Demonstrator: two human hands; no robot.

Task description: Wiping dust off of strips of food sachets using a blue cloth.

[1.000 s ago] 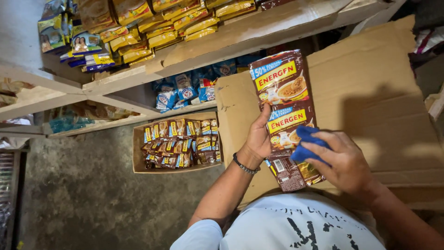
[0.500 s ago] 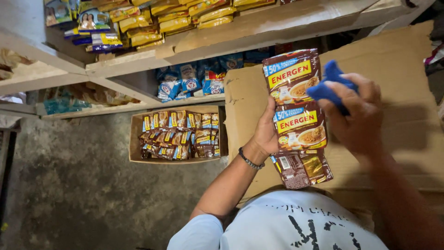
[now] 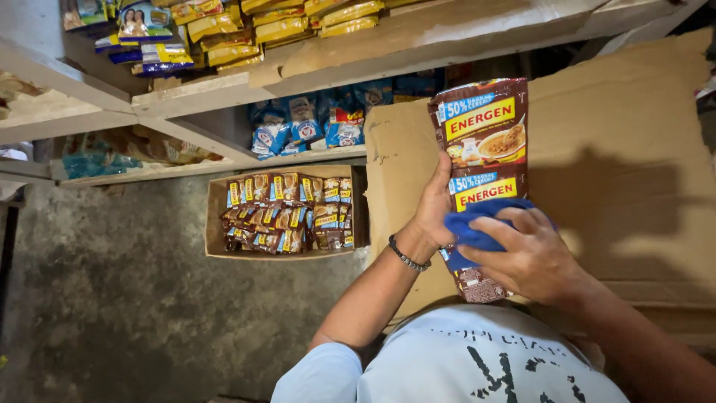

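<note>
Wooden shelves (image 3: 462, 45) behind. Left hand (image 3: 436, 205) grips brown sachet strip (image 3: 485, 157); right hand (image 3: 533, 257), clutching blue cloth (image 3: 477, 224), moved down strip: wiping ongoing.

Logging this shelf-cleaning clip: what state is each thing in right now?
Sachet strip: held upright, lower part under the cloth.
Blue cloth: bunched, pressed on the strip.
Left hand: grips the strip's edge from behind.
Right hand: presses the cloth.
Cardboard box: open, full of sachets.
Big carton: flaps open.
</note>
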